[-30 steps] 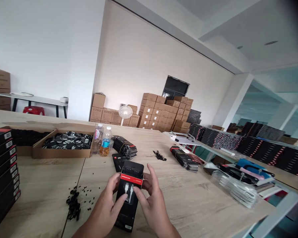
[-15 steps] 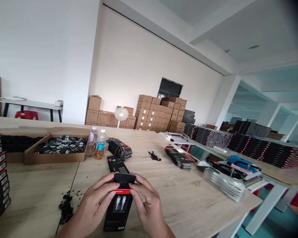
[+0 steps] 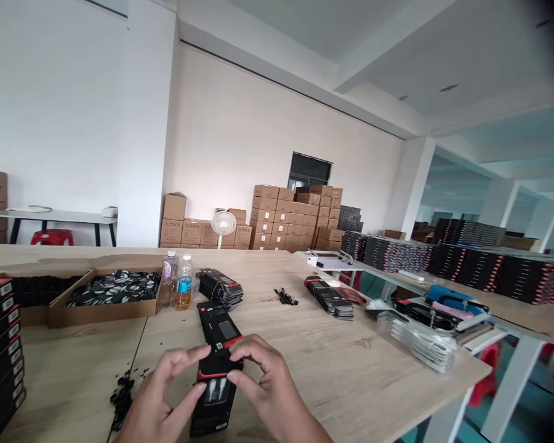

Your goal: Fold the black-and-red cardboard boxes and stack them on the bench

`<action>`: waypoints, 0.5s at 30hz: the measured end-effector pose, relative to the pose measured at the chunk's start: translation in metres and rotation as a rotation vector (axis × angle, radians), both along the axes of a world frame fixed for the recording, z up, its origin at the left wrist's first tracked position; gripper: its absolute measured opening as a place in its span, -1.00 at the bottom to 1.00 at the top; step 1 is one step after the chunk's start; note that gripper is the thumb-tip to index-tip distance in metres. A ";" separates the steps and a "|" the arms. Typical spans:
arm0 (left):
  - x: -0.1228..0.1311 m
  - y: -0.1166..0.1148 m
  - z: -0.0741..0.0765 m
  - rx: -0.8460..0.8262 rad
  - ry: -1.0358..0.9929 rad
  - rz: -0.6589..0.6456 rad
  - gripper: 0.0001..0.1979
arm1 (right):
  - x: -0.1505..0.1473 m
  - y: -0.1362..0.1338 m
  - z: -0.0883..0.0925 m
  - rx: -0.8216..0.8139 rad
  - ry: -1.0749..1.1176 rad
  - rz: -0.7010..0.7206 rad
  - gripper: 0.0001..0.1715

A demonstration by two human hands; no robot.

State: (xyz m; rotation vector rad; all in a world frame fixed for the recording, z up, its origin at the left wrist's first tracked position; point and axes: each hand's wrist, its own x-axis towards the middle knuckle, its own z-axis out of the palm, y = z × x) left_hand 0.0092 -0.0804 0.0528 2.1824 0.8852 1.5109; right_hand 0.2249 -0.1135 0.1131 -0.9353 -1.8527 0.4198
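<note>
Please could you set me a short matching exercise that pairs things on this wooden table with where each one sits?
Things:
1. Black-and-red rectangular cardboard packaging box
2. Clear plastic bottle with blue label
3. Open brown cardboard tray
4. Loose small black pieces

Places:
A. Scattered left of the hands
B. Under the left hand and right hand
C. Left of the bottles
D. Standing upright beside another bottle

Pairs: 1-B, 2-D, 3-C, 4-A

Bright, even indoor light; wide-angle distortion, top-right corner darkened.

Black box (image 3: 211, 407) with red band, carton contents (image 3: 113, 289) black-and-white, seemingly leaf-patterned
</note>
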 end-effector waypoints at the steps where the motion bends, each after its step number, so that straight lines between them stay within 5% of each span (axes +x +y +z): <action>1: 0.000 0.000 0.006 -0.056 0.009 -0.009 -0.79 | 0.000 0.001 0.000 -0.030 0.011 -0.002 -0.85; 4: 0.003 0.000 0.029 -0.142 0.088 -0.050 -0.80 | -0.002 0.006 0.002 -0.096 0.038 -0.011 -0.75; 8: 0.005 -0.002 0.057 -0.097 0.222 -0.067 -0.79 | -0.003 0.012 0.009 -0.139 0.108 0.028 -0.88; 15: 0.007 -0.004 0.066 -0.042 0.297 -0.055 -0.70 | -0.001 0.021 0.021 -0.211 0.121 0.052 -0.85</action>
